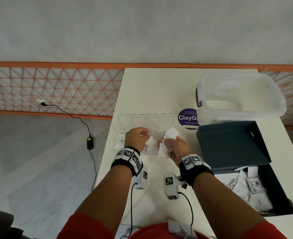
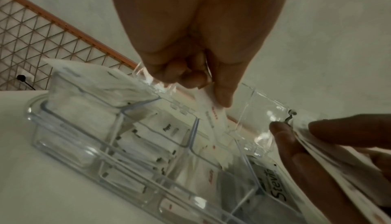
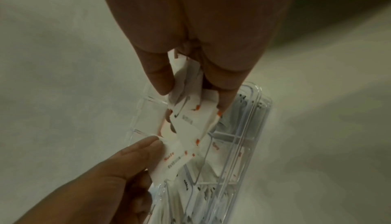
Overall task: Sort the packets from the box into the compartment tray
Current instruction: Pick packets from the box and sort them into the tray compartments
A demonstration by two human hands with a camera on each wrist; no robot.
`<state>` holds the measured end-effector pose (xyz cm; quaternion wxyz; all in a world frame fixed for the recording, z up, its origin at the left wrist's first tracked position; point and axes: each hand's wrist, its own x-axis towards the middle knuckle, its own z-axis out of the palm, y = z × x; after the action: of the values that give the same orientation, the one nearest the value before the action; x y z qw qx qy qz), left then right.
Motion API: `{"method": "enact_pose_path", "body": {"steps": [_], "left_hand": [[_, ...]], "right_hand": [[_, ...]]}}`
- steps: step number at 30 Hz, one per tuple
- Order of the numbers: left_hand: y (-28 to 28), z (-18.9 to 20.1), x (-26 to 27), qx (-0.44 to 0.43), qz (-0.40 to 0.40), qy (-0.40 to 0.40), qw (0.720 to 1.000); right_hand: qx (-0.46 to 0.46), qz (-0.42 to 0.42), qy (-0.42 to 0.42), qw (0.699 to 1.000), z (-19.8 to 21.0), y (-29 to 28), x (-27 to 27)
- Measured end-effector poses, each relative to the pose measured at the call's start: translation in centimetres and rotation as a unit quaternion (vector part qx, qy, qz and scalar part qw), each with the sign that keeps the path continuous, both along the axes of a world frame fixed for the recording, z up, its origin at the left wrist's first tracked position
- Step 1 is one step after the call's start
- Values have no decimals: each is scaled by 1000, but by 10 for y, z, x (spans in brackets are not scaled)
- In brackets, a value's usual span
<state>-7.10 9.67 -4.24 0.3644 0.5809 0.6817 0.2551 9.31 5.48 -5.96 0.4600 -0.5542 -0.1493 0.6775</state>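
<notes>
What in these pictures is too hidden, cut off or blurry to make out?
- Head view: the left hand covers part of the compartment tray.
- Head view: the clear tub hides the end of the purple sticker.
- Right wrist view: print on the packets is blurred.
- Left wrist view: the Stevia packet is cut by a divider.

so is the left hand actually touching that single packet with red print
Touching. The left wrist view shows the left hand pinching the packet between thumb and fingertips, above the compartment tray.
</notes>
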Motion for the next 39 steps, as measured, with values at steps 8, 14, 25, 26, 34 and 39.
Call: {"method": "enact_pose_path", "body": {"steps": [8,14,25,26,34,39], "left_hand": [[2,-7,20,-72,-28,68,995],[0,-17,29,-41,-78,190,978],[-9,-32,28,35,-152,348,924],[-8,-29,27,34,-140,299,943],[-13,-3,32,-40,-98,-49,993],[-11,-4,26,-74,-57,-151,984]], "right_hand": [[-10,-5,11,1000,-8,1,4],[-46,-25,31,998,-8,7,6],[-39,0,-24,999,-11,4,14],[-34,4,-33,999,-12,3,14],[19,13,-54,998,-4,-2,10],[24,5,-19,1000,-1,-5,8]]}}
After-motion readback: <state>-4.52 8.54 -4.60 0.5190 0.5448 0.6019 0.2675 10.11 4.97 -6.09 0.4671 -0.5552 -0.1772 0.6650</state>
